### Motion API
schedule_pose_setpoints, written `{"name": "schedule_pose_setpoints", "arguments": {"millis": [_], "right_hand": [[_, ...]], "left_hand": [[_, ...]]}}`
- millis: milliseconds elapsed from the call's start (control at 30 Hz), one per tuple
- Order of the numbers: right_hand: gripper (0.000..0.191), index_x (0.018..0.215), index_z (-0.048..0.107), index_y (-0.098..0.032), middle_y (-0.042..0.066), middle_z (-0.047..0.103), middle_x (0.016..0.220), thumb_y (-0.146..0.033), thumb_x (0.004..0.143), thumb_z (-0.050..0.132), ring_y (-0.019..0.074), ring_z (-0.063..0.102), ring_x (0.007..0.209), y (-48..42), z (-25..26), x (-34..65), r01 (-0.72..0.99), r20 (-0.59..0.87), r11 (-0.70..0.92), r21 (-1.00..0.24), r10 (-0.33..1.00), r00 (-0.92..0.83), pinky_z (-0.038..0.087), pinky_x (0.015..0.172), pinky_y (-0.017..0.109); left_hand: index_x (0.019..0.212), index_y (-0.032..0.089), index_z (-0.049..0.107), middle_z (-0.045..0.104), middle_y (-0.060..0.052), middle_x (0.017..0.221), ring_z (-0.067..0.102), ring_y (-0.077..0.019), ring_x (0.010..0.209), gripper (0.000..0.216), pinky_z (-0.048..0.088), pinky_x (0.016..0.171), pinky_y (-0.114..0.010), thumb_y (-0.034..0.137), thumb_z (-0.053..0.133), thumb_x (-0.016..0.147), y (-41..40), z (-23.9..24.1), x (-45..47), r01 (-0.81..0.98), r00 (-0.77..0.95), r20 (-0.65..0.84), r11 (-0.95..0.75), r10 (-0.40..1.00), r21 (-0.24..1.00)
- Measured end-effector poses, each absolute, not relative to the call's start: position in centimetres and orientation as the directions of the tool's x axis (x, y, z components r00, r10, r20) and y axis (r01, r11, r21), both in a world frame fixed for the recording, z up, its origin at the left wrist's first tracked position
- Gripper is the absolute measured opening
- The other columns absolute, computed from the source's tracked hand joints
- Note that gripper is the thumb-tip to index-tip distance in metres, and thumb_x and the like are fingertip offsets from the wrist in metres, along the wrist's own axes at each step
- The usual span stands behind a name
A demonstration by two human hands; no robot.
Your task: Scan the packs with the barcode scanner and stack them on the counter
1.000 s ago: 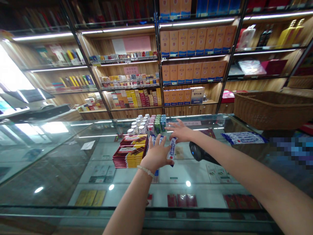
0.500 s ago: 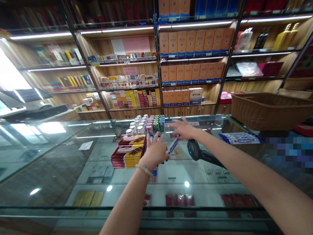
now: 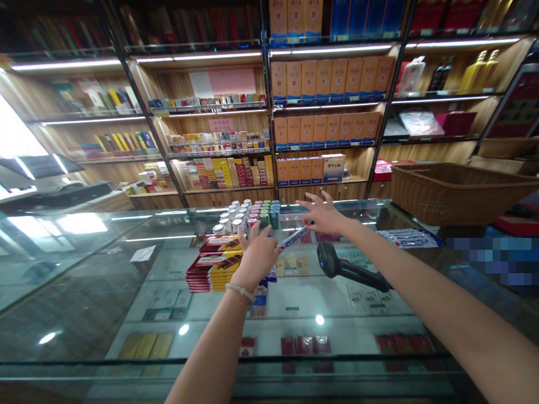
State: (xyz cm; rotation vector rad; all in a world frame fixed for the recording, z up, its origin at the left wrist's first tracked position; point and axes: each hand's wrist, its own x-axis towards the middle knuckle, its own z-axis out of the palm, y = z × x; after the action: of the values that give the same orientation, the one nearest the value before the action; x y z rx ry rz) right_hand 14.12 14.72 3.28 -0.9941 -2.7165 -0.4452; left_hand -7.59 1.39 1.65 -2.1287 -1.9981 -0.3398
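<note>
A slim blue-and-white wrapped snack bar [image 3: 293, 238] slants between my two hands above the glass counter. Its lower left end is at the thumb of my left hand [image 3: 257, 255], whose other fingers are spread. At the upper right end, my right hand [image 3: 326, 217] pinches the bar low while its remaining fingers stretch out. More blue packets [image 3: 270, 276] show partly beneath my left hand, which hides the rest. Just left of them are stacked red-and-yellow chocolate bars [image 3: 210, 278]. Behind stand rows of small lidded containers and coloured tubes [image 3: 242, 216].
A black handheld scanner [image 3: 329, 261] lies on the glass counter [image 3: 311, 300] below my right forearm. Several blue-and-white bars [image 3: 406, 238] lie farther right, near a wicker basket [image 3: 446, 193]. A paper slip [image 3: 143, 253] is at left. Stocked shelves [image 3: 328, 106] line the wall.
Both hands have risen slightly with the bar, which is now tilted flatter. My left hand has shifted a little left, uncovering some of the blue packets. The view has also shifted slightly.
</note>
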Motion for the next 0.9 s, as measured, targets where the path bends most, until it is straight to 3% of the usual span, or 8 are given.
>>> {"name": "schedule_pose_setpoints", "arguments": {"millis": [133, 400, 900], "right_hand": [[0.014, 0.098, 0.077, -0.028, 0.003, 0.034, 0.169, -0.036, 0.093, 0.066, 0.039, 0.02, 0.157, 13.1, 3.7, 16.1, 0.737, 0.397, 0.665, 0.116, 0.65, -0.648, 0.009, 0.121, 0.072], [0.027, 0.098, 0.077, -0.031, 0.001, 0.032, 0.17, -0.047, 0.098, 0.056, 0.0368, 0.016, 0.158, 10.9, 1.8, 19.6, 0.813, 0.503, 0.58, -0.055, 0.72, -0.479, 0.01, 0.12, 0.072], [0.032, 0.09, 0.077, -0.03, 0.001, 0.044, 0.163, -0.048, 0.099, 0.052, 0.0344, 0.021, 0.156, 9.1, -1.0, 22.1, 0.793, 0.557, 0.555, -0.251, 0.753, -0.351, 0.013, 0.121, 0.069]], "left_hand": [[0.098, 0.027, 0.08, 0.054, -0.007, 0.156, 0.028, -0.0422, 0.154, 0.023, 0.008, 0.122, -0.079, 0.035, 0.059, 0.095, 1.3, 2.5, -7.4, 0.996, -0.007, 0.399, -0.027, 0.917, 0.081], [0.1, 0.029, 0.078, 0.054, -0.003, 0.156, 0.031, -0.0367, 0.15, 0.025, 0.015, 0.126, -0.068, 0.042, 0.056, 0.097, 1.8, 1.8, -6.7, 0.987, 0.014, 0.522, -0.094, 0.853, 0.126], [0.104, 0.029, 0.075, 0.051, -0.003, 0.159, 0.033, -0.0329, 0.15, 0.026, 0.012, 0.126, -0.066, 0.041, 0.053, 0.101, 1.8, 0.9, -4.8, 0.986, 0.081, 0.528, -0.147, 0.846, 0.085]]}}
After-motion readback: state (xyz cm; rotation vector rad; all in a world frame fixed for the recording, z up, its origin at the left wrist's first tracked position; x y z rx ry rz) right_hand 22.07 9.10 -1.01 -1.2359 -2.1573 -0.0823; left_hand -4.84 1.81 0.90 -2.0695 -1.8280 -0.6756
